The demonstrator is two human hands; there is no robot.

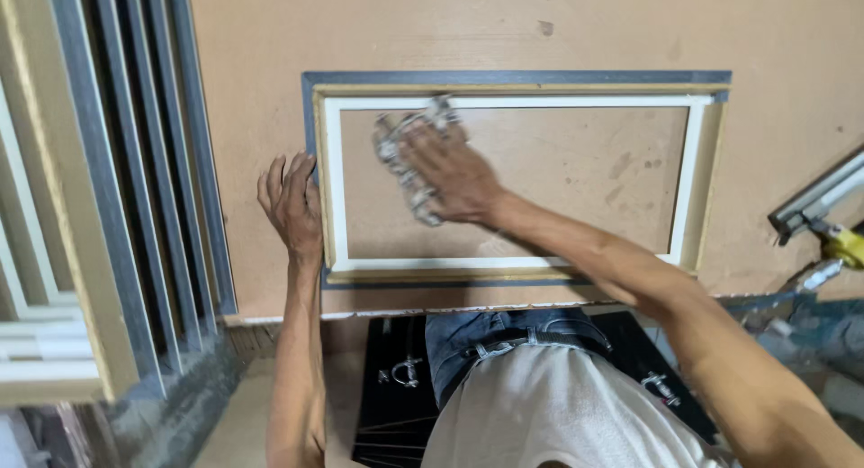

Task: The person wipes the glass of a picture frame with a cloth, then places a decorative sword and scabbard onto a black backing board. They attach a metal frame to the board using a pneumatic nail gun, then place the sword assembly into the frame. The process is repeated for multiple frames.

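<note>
A rectangular picture frame with white inner edge, gold band and grey outer edge lies flat on a tan workbench. My right hand reaches across inside the frame's upper left corner, pressing a crumpled patterned grey-and-white cloth against the bench and the white inner edge. My left hand lies flat with fingers apart against the outside of the frame's left side, touching its grey edge.
Several stacked frames and mouldings stand at the left of the bench. A grey moulding piece and a yellow tool sit at the right edge. Black panels with metal hangers lie below the bench front.
</note>
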